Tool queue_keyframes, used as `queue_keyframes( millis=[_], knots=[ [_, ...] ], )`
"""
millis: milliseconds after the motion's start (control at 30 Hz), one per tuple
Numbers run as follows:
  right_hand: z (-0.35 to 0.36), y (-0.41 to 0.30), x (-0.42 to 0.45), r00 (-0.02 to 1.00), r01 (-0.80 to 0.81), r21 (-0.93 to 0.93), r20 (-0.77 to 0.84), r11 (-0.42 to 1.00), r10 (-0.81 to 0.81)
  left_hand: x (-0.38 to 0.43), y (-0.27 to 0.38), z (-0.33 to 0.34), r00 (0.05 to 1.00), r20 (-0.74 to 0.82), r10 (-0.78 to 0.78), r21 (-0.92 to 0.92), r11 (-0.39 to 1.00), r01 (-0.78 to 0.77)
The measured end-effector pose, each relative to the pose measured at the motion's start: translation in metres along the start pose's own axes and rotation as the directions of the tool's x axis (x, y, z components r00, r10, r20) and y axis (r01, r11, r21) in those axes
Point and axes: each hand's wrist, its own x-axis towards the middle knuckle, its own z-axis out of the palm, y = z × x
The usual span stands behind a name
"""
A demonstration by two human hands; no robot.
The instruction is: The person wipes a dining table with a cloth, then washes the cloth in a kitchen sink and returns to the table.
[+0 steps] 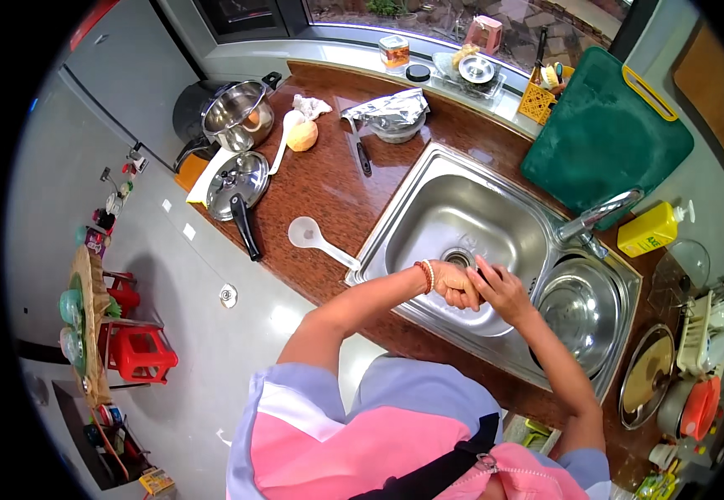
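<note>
Over the near part of the stainless steel sink basin [481, 200], my left hand [456, 285] has its fingers curled, with beaded bracelets on the wrist. Whether anything lies inside it cannot be seen. My right hand [501, 292] touches it from the right, fingers partly spread. The drain [459, 257] lies just beyond them. A chrome faucet [599, 215] rises at the basin's right. Left of the sink, a white plastic ladle [306, 233] rests with its handle on the sink rim. Farther back are a peeled round fruit or vegetable [302, 136], a black-handled knife [362, 153] and a foil-covered bowl [396, 119].
An open steel pot [237, 115] and its lid [237, 186] stand at the counter's left end. A green cutting board [609, 137] leans behind the faucet, near a yellow soap bottle [648, 229]. A metal basin [577, 315] fills the smaller sink. A pot lid [646, 375] lies at right.
</note>
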Motion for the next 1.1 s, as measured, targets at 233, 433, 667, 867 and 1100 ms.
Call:
queue_keyframes(
  millis=[233,433,667,867,1100],
  knots=[
    [0.009,0.021,0.02,0.99,-0.086,-0.095,0.101,0.992,0.096,-0.009,0.024,0.018,0.813,-0.504,0.292,0.558,0.828,0.049],
    [0.021,0.025,0.037,0.827,-0.411,-0.108,0.373,0.905,0.42,0.008,0.023,-0.012,0.502,-0.492,0.711,0.87,0.385,0.308],
    [0.04,0.017,0.02,0.635,-0.617,-0.149,0.486,0.773,0.601,0.024,0.014,-0.005,0.471,-0.619,0.629,0.753,0.304,0.583],
    [0.056,0.014,0.011,0.473,-0.715,-0.183,0.585,0.675,0.659,0.032,0.007,-0.006,0.498,-0.573,0.651,0.765,0.205,0.611],
    [0.052,0.004,0.018,0.402,-0.771,-0.166,0.621,0.614,0.673,0.027,-0.002,-0.006,0.488,-0.564,0.667,0.764,0.196,0.615]
  ],
)
